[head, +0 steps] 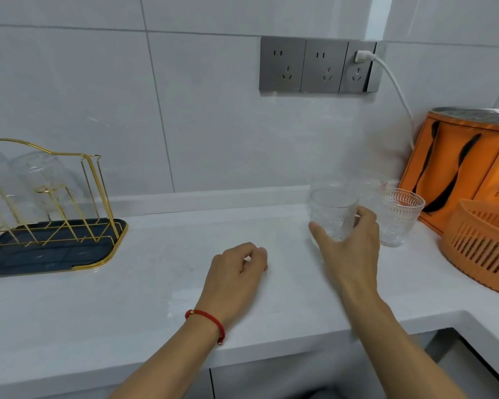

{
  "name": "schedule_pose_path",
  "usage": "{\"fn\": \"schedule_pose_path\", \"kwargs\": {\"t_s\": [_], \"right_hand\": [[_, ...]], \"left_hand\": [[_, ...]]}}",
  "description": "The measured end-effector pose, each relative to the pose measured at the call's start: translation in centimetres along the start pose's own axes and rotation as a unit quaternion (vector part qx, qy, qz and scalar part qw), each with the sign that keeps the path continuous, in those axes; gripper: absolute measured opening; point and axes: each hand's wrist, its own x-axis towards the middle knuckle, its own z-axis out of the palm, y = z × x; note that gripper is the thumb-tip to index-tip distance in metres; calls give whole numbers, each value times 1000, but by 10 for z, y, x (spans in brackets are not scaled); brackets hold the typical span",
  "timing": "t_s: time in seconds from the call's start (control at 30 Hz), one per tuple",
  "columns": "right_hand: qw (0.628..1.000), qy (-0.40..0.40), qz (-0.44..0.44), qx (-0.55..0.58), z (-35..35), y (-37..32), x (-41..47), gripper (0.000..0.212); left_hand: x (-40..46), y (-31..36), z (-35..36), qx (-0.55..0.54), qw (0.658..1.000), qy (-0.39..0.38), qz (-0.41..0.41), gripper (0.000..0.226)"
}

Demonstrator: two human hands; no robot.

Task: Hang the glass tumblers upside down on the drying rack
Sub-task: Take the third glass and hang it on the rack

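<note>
The rack (pixel 55 197) is gold wire over a dark navy tray (pixel 49 251) edged in gold. The tumblers (pixel 38 174) hung on it are clear glass. Clear too is the glass (pixel 333 214) at the right hand (pixel 352 243), with a faint embossed pattern, and the glass beside it (pixel 398 217) shows fine vertical ribbing near its rim. The counter (pixel 156 298) is white with pale marbling; the wall tiles (pixel 208 125) are light grey-white. The sockets (pixel 317 66) are brushed grey, the plug (pixel 363 56) and cord white. The bag (pixel 455 162) is orange with black handles, the slotted basket (pixel 484 246) orange. A red string bracelet (pixel 209 321) circles the left wrist.
</note>
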Motion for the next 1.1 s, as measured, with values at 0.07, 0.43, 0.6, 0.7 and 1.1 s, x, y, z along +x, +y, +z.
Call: {"fn": "schedule_pose_path", "kwargs": {"t_s": [0.07,0.43,0.6,0.7,1.1], "right_hand": [[993,-28,-109,-29,0,-10,-10,85],[901,-242,-359,-22,-1,-28,-42,79],[887,-397,-21,234,13,-57,-63,42],[825,-435,93,350,35,-88,-74,32],[877,-333,-41,343,87,-214,-85,36]], "left_hand": [[-1,3,-1,-25,1000,-3,-10,20],[-10,7,-14,-227,968,108,-5,51],[-22,-4,-55,-279,956,93,-5,57],[-30,-13,-94,-240,968,76,-8,65],[-78,-116,-254,402,902,91,-129,59]]}}
